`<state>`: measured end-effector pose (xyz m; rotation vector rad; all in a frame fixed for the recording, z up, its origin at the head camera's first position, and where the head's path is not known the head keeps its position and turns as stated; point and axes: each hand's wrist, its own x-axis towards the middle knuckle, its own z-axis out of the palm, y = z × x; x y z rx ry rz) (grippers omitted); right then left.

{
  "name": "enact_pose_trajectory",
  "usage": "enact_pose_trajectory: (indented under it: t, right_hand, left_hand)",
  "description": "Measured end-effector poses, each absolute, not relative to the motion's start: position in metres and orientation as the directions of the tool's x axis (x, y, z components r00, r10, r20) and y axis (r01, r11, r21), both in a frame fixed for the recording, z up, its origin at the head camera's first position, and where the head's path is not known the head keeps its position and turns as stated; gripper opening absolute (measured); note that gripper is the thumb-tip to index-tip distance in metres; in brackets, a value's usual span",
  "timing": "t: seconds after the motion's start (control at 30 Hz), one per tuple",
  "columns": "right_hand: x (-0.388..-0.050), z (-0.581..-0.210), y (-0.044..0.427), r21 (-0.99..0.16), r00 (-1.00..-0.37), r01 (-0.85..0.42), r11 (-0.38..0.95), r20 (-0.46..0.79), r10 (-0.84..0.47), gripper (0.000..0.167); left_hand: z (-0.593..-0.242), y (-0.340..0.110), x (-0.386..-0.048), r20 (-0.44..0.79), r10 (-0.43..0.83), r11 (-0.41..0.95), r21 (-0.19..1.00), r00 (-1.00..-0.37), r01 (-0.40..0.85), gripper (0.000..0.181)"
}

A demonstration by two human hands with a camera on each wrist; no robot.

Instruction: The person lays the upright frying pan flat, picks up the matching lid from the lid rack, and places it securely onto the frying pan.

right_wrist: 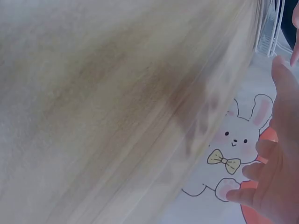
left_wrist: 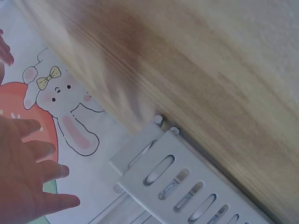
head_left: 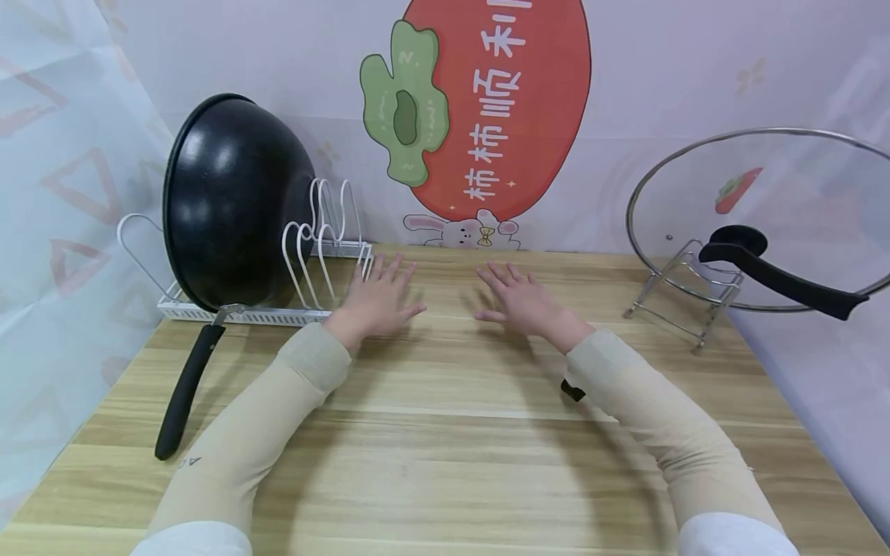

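Note:
My left hand (head_left: 375,301) is held over the wooden table with its fingers spread, just right of a white dish rack (head_left: 243,315). My right hand (head_left: 521,301) hovers to the right of it, palm down, fingers spread too. Neither hand holds anything. On the white rack a black wok (head_left: 236,201) stands on its side, its black handle (head_left: 189,394) slanting down toward the near left. In the left wrist view the rack's slotted end (left_wrist: 187,182) lies below the left fingers (left_wrist: 51,170). The right fingers (right_wrist: 252,172) show in front of the wall print.
At the right, a glass lid (head_left: 684,185) with a black knob leans in a small wire stand (head_left: 688,293). A black handle (head_left: 786,278) sticks out before it. Another black tip (head_left: 573,390) shows beside the right sleeve, the rest hidden. A printed sheet (head_left: 514,100) hangs behind the table (head_left: 431,448).

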<state>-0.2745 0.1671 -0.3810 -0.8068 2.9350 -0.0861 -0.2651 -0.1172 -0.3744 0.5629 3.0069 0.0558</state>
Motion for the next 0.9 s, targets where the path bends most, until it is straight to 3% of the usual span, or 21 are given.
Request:
enact_pose_trajectory:
  t: [0.9]
  right_hand:
    - [-0.261, -0.371, 0.162, -0.121, -0.823, -0.551, 0.826, -0.084, -0.561, 0.087]
  left_hand:
    - [-0.367, -0.126, -0.254, -0.013, 0.415, 0.9, 0.151, -0.91, 0.409, 0.083]
